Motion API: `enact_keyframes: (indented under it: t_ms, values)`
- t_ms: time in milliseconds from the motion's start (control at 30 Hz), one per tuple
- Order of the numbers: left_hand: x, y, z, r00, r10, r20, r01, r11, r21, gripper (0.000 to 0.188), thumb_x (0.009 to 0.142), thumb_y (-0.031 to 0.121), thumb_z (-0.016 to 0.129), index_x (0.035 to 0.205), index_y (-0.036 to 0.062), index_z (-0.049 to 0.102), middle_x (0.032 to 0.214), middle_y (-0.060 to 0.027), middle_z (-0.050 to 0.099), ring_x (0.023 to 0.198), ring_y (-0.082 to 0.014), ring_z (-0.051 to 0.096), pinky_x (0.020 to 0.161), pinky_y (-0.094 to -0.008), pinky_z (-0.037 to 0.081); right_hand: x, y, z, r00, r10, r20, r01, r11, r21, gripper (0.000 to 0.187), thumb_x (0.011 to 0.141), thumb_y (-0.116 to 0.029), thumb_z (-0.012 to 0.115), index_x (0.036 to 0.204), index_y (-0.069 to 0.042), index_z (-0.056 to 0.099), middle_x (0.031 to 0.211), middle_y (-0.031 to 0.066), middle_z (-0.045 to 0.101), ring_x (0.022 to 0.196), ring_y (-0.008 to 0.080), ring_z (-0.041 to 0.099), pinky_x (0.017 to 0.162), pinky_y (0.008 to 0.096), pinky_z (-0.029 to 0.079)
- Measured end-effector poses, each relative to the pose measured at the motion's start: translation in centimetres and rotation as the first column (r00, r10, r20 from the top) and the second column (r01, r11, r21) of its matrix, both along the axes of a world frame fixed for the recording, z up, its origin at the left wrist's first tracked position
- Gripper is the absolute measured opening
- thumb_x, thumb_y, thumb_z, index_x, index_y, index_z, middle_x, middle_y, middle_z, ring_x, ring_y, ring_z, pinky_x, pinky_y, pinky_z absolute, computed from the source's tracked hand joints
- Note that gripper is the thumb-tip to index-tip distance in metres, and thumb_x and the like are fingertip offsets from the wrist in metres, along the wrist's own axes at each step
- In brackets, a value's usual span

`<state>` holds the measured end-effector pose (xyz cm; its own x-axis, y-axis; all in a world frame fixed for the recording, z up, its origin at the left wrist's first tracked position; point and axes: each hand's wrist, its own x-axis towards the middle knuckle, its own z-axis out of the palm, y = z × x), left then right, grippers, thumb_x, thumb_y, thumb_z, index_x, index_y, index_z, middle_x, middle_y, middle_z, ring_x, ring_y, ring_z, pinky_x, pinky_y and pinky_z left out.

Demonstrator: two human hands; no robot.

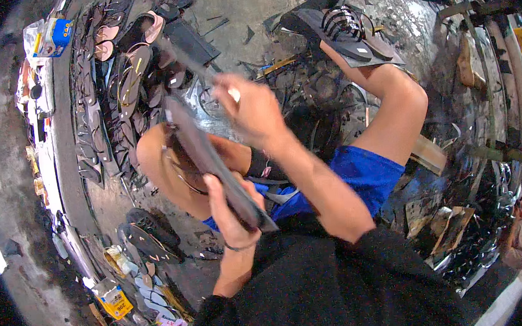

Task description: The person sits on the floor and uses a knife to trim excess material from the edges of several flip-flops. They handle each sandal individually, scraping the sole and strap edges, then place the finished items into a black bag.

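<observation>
Looking down from the head of a person seated low with bent legs apart: the fingers of the left hand (231,212) are wrapped round the lower end of a dark sandal (205,149), which stands tilted, its far end up beside the left knee (155,148). The right hand (250,105) is above and to the right, blurred, its fingers curled, seemingly round the near end of a long grey strip (185,59); whether that is a blade, a brush or something else cannot be told. The strip reaches out beyond the sandal's far end. The main risk seems to be a slip: the sandal is gripped only near one end, so a push on the free end could twist it out of the left fingers. If the strip is hard or sharp, a stray sweep could catch the left hand or the bare knee, as both are close. A wide swing to the left could also knock the sandals (132,75) crowded on the floor (247,6) there. On the other side, the sandal with striped straps (356,48), near the right knee (410,97), could be disturbed if that leg shifts.
</observation>
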<state>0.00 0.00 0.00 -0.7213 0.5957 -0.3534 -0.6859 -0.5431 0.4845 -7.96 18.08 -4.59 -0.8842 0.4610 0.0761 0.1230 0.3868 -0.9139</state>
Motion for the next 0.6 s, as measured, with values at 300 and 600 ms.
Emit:
enact_keyframes:
  t_ms: [300,600]
  values:
    - [-5.5,0.2,0.5,0.983,0.088,0.159,-0.050,0.971,-0.232,0.035,0.095,0.012,0.068,0.126,0.0022,0.056,0.113,-0.0048,0.065,0.103,-0.0169,0.063,0.093,-0.0340,0.052,7.4,1.8,3.2,0.921,0.376,0.100,-0.272,0.807,-0.523,0.043,0.086,-0.033,0.078,0.105,0.003,0.065,0.082,0.0116,0.069,0.071,0.0164,0.063,0.067,0.0344,0.053]
    - [-12.1,-2.3,6.7,0.988,0.093,-0.123,-0.141,0.869,-0.475,0.030,0.102,0.030,0.057,0.119,0.0049,0.059,0.104,-0.0099,0.069,0.085,-0.0209,0.072,0.073,-0.0345,0.063,16.2,1.7,6.0,0.995,-0.022,0.098,0.036,0.989,-0.142,0.038,0.086,-0.019,0.078,0.116,0.000,0.065,0.114,0.0195,0.070,0.098,0.0321,0.072,0.081,0.0381,0.058]
